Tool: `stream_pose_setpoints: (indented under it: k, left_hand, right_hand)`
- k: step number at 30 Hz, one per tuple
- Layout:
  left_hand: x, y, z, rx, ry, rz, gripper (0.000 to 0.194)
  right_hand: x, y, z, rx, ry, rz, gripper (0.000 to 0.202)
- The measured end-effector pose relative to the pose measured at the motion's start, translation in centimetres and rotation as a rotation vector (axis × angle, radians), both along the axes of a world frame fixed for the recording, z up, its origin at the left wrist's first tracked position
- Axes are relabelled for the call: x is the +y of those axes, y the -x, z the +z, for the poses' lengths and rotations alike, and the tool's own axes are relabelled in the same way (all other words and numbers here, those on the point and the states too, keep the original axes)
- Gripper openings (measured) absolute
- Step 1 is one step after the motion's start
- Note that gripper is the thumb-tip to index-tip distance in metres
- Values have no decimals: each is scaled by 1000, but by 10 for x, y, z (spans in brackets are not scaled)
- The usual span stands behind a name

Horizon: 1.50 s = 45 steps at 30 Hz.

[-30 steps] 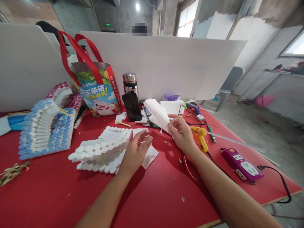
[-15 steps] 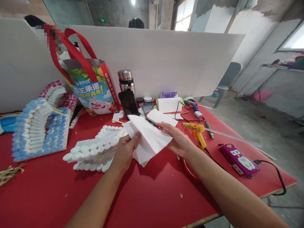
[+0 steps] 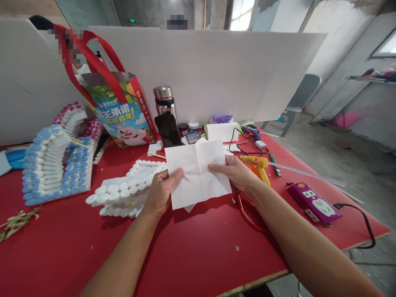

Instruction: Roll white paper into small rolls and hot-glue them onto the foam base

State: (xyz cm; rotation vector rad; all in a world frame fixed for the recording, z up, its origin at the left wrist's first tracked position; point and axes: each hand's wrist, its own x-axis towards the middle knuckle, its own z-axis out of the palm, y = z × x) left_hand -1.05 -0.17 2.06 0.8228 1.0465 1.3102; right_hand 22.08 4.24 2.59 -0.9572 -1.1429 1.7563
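Note:
Between my two hands a creased sheet of white paper [image 3: 198, 177] is spread out above the table. My left hand [image 3: 162, 187] pinches its left edge, thumb on top. At the right edge my right hand [image 3: 238, 171] grips it the same way, with the fingers hidden behind. Another white paper corner [image 3: 189, 208] shows underneath. Just left of my left hand stands a craft piece of white rolls [image 3: 119, 192]. A yellow glue gun [image 3: 258, 165] lies beyond my right wrist, and red handles [image 3: 247, 212] show beside my right forearm.
On the red table [image 3: 192, 260] stand a blue-and-white craft piece [image 3: 55, 165], a shopping bag [image 3: 123, 111], a steel flask [image 3: 164, 101] and a black phone [image 3: 168, 130]. A purple power strip [image 3: 314, 204] with a cord lies at the right. A white board [image 3: 216, 74] closes off the back.
The paper was folded over and tilted; now it is opened flat, facing me. My right hand has shifted its hold to the right edge.

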Motion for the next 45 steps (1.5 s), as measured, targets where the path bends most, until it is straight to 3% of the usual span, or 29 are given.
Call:
stream_pose_setpoints:
  k: [10, 18, 28, 32, 37, 41, 45]
  left_hand:
    - [1, 3, -1, -9, -80, -27, 39]
    - [3, 4, 3, -54, -130, 38, 21]
    - [-1, 6, 10, -47, -189, -40, 3]
    - [-1, 12, 9, 29, -231, -84, 10]
    - [-1, 15, 11, 80, -240, -140, 32]
    - [0, 11, 12, 124, -174, -83, 21]
    - [0, 13, 15, 74, -146, -102, 30]
  right_hand:
    - [2, -2, 1, 114, -23, 15, 31]
    - [2, -6, 8, 142, 47, -26, 20]
    - [-1, -7, 13, 57, -79, 31, 7]
    - [-4, -6, 17, 18, -70, 16, 9]
    - [-4, -4, 15, 19, -62, -1, 6]
    - [-3, -1, 10, 28, -60, -13, 6]
    - [0, 1, 6, 36, -86, -14, 10]
